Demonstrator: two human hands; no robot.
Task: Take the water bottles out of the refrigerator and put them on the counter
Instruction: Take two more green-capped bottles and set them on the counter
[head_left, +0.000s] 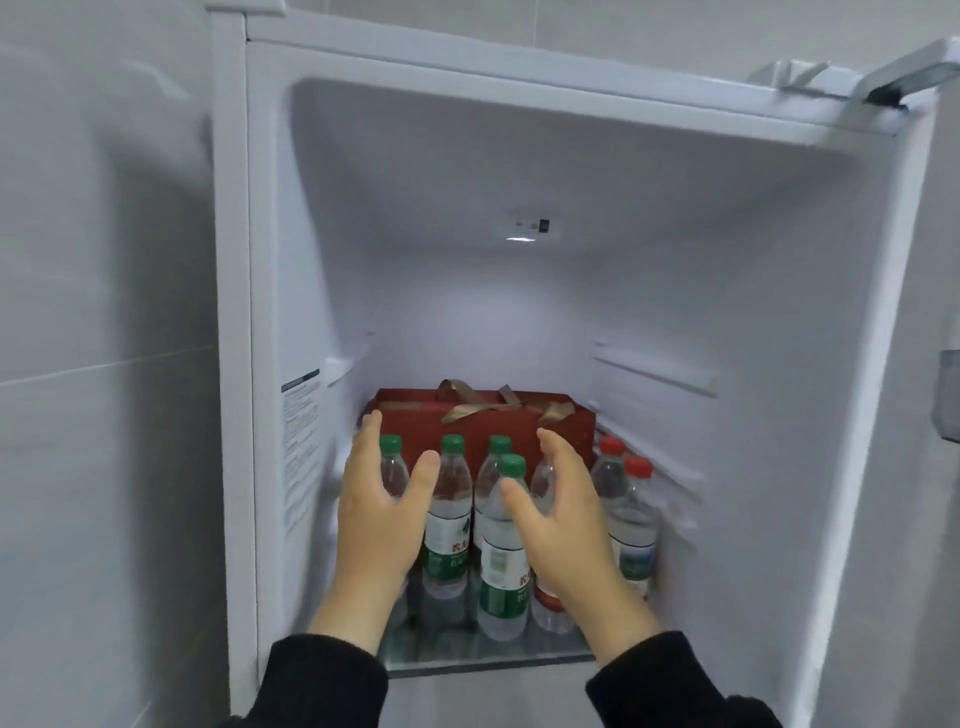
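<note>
Several clear water bottles stand on a glass shelf (467, 656) inside the open white refrigerator (234, 312). Those on the left have green caps and green labels, such as the front one (503, 558); two at the right have red caps (631, 525). My left hand (382, 512) is open, its fingers curved around the leftmost green-capped bottle (390, 467) without closing on it. Fingers spread, my right hand (563, 525) hovers in front of a bottle with a red label (545, 480), most of which it hides.
A red gift box (483, 418) with a brown ribbon sits behind the bottles at the back of the shelf. The refrigerator door (930, 364) stands open at the right. Grey tiled wall (104, 312) is on the left. The compartment above the bottles is tall.
</note>
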